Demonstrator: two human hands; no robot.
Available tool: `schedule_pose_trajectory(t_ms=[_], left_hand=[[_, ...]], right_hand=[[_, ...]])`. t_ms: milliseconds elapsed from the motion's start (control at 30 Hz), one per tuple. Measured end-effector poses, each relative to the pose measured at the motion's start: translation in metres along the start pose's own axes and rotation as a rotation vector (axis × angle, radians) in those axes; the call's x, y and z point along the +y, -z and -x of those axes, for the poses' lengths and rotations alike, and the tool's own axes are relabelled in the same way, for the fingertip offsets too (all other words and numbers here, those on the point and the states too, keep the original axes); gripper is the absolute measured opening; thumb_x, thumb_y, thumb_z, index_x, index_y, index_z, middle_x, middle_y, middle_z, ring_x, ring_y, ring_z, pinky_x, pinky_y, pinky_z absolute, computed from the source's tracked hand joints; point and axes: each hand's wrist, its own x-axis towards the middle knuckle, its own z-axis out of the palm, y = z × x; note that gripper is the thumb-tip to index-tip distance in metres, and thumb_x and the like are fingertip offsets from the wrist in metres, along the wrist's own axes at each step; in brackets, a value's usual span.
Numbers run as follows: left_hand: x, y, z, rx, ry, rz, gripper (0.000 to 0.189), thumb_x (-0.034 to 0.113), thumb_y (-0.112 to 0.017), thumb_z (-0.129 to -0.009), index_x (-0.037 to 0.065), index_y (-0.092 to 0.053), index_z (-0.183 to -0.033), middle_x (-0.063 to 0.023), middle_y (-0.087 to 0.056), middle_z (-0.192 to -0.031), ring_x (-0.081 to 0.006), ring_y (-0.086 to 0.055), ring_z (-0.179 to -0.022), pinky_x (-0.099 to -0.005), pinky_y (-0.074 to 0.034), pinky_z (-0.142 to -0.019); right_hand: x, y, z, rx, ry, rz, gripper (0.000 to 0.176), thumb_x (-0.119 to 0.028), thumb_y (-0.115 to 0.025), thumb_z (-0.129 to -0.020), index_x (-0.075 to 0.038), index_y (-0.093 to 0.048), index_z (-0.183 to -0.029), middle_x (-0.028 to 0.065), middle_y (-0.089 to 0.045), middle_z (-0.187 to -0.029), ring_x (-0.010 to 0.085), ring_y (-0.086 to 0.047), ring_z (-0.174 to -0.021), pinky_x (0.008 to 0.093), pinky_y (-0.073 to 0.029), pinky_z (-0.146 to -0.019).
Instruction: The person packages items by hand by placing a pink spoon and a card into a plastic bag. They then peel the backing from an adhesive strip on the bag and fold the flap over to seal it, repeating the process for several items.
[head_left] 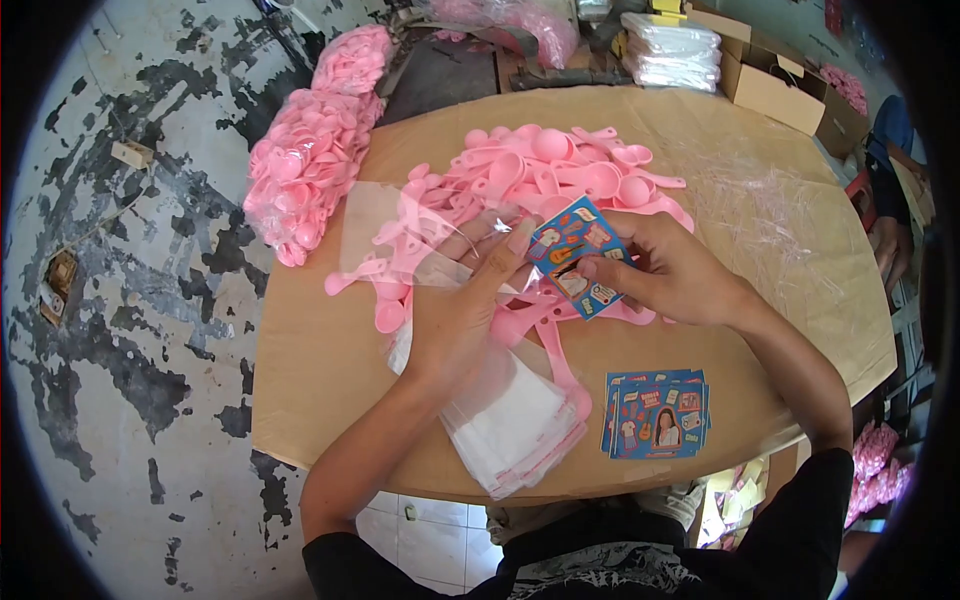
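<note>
Over the middle of the table, my left hand pinches a clear plastic bag whose film spreads out to the left. My right hand grips a blue printed card between thumb and fingers, its left edge right at the bag and my left fingertips. Behind both hands lies a heap of pink measuring spoons. Below my left hand rests a stack of clear bags, with a pink spoon lying across its right side. A small pile of the same blue cards sits near the front edge.
Brown paper covers the rounded table. Filled bags of pink spoons stand at its left edge. Stacked clear packs and a cardboard box are at the back. Thin plastic strips litter the right side. Another person's arm shows far right.
</note>
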Motion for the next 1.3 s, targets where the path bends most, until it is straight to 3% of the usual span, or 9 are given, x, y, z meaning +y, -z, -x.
schedule_pose_trajectory(t_ms=[167,267,533,667,767,867,1000,1133,1300], left_hand=[[-0.007,-0.004,0.004,-0.044,0.038,-0.015,0.037,0.012,-0.069,-0.088,-0.005,-0.055,-0.118,-0.0126,-0.066,-0.108,-0.0158,-0.066,-0.094,-0.0276,-0.056,-0.079],[-0.011,0.0,0.005,-0.127,-0.014,-0.197,0.037,0.011,-0.068,-0.089,-0.006,-0.055,-0.118,-0.0132,-0.066,-0.108,-0.0162,-0.066,-0.093,-0.0287,-0.057,-0.078],[-0.022,-0.009,0.011,0.005,-0.125,-0.063,0.022,0.006,-0.068,-0.088,-0.001,-0.062,-0.109,-0.0061,-0.066,-0.096,-0.0112,-0.065,-0.084,-0.0281,-0.055,-0.079],[-0.016,-0.012,0.011,-0.211,-0.236,-0.263,0.049,0.009,-0.066,-0.09,0.0,-0.045,-0.134,-0.0124,-0.058,-0.123,-0.0152,-0.059,-0.108,-0.0294,-0.052,-0.088],[-0.007,-0.015,0.008,-0.28,-0.149,0.107,0.06,0.017,-0.059,-0.095,0.001,-0.029,-0.144,-0.0185,-0.046,-0.14,-0.0221,-0.05,-0.124,-0.0337,-0.048,-0.097],[0.001,-0.004,0.007,-0.409,-0.193,0.047,0.06,0.042,-0.043,-0.099,0.008,-0.027,-0.146,-0.0191,-0.036,-0.147,-0.0289,-0.044,-0.131,-0.0411,-0.04,-0.107],[-0.003,-0.011,0.012,-0.458,-0.229,-0.077,0.068,0.042,-0.055,-0.094,0.01,-0.026,-0.146,-0.0213,-0.038,-0.145,-0.029,-0.045,-0.13,-0.0419,-0.041,-0.105],[-0.008,0.009,0.012,-0.493,-0.293,-0.183,0.061,0.029,-0.067,-0.088,0.01,-0.035,-0.136,-0.0202,-0.043,-0.142,-0.026,-0.052,-0.122,-0.0385,-0.043,-0.102],[-0.001,0.028,-0.003,-0.254,-0.275,0.148,0.046,0.011,-0.061,-0.09,0.005,-0.04,-0.131,-0.0177,-0.048,-0.136,-0.0233,-0.053,-0.121,-0.0357,-0.043,-0.103]], right_hand=[[-0.037,0.013,-0.001,-0.259,-0.244,0.26,0.022,-0.015,-0.06,-0.091,0.0,-0.064,-0.107,0.0074,-0.067,-0.081,0.0128,-0.06,-0.073,0.033,-0.048,-0.066],[-0.032,0.007,0.002,-0.146,-0.224,0.147,0.021,-0.017,-0.062,-0.091,0.0,-0.066,-0.103,0.0063,-0.065,-0.074,0.0116,-0.057,-0.068,0.0324,-0.046,-0.061],[-0.014,-0.009,0.002,0.071,-0.06,-0.088,0.021,-0.016,-0.061,-0.093,0.0,-0.067,-0.105,0.0037,-0.061,-0.073,0.0069,-0.052,-0.067,0.0251,-0.044,-0.061],[-0.013,-0.021,0.004,0.133,0.049,-0.272,0.022,-0.017,-0.061,-0.094,0.0,-0.067,-0.105,0.0015,-0.06,-0.075,0.0053,-0.051,-0.069,0.0243,-0.044,-0.061],[-0.025,-0.02,0.003,0.07,-0.043,-0.352,0.021,-0.016,-0.06,-0.095,0.0,-0.067,-0.106,0.0011,-0.063,-0.081,0.0046,-0.053,-0.073,0.0238,-0.046,-0.065],[-0.031,-0.015,0.003,0.03,-0.155,-0.206,0.02,-0.017,-0.061,-0.094,0.0,-0.067,-0.103,0.0008,-0.063,-0.088,0.0047,-0.054,-0.074,0.0232,-0.047,-0.067],[-0.043,-0.027,0.0,0.149,-0.104,-0.463,0.022,-0.022,-0.064,-0.093,-0.001,-0.066,-0.091,-0.0009,-0.061,-0.079,0.0033,-0.052,-0.068,0.023,-0.043,-0.059],[-0.042,-0.018,0.004,0.061,-0.134,-0.298,0.025,-0.026,-0.062,-0.094,-0.002,-0.066,-0.088,0.0011,-0.062,-0.074,0.0045,-0.055,-0.068,0.0225,-0.042,-0.056],[-0.051,0.029,0.004,-0.555,-0.277,0.21,0.035,-0.035,-0.06,-0.091,-0.001,-0.065,-0.086,0.0095,-0.066,-0.079,0.0173,-0.064,-0.069,0.029,-0.048,-0.06]])
